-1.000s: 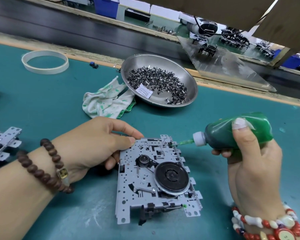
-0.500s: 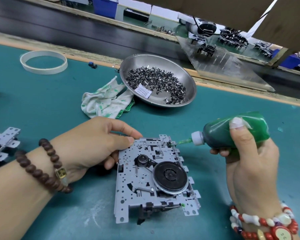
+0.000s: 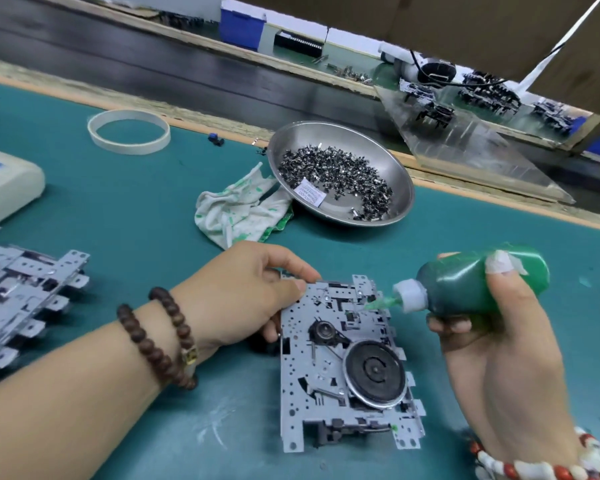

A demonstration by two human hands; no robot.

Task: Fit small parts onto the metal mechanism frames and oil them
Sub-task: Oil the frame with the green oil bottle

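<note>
Metal mechanism frame [image 3: 343, 368] lying flat on the teal desk [image 3: 136, 216], near edge toward the person, black flywheel [image 3: 374, 370] uppermost. Left hand [image 3: 243, 299] gripping the frame's far-left corner, thumb on top and fingers curled at the edge; judged to be steadying the piece against the push of the nozzle. Right hand [image 3: 499, 341] wrapped round a green oil bottle [image 3: 465, 285], thumb over the body, bottle laid nearly level so the tip meets the frame's far-right area; contact of tip and metal likely but too fine to confirm. Step in hand judged as oiling. Steel bowl [image 3: 406, 188] of small parts [image 3: 336, 174] well apart beyond the frame, stained rag [image 3: 236, 213] beside it. Further frames [image 3: 25, 299] stacked at the left. Open desk on the right and toward the bowl; left approach narrowed by the stack and forearm.
</note>
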